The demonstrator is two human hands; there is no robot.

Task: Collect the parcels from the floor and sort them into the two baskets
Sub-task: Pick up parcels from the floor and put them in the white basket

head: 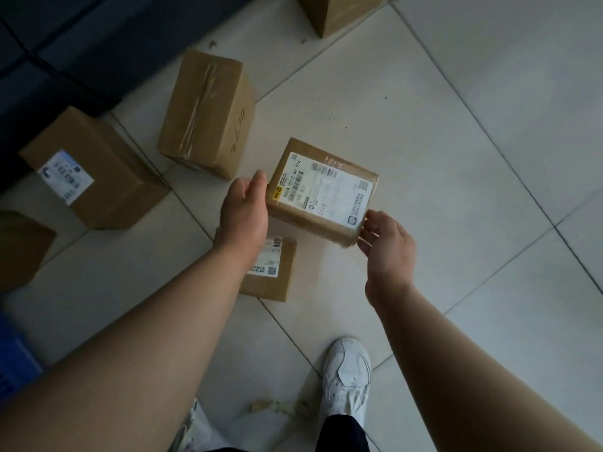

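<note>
Left hand (244, 210) grips parcel (321, 190) by far-left edge; right hand (386, 246) pinches near corner. Parcel label-up, seemingly just off floor (456, 141). Step: pick-up. Next: read label, choose basket; blue basket (13, 353) at left. Other parcels (205, 115) uncollected.

You're standing in a parcel-handling room: taped cardboard parcels (208, 115) with printed shipping labels (65, 176) lie scattered on a pale tiled floor (456, 158), a blue plastic basket (13, 353) beside you.
</note>
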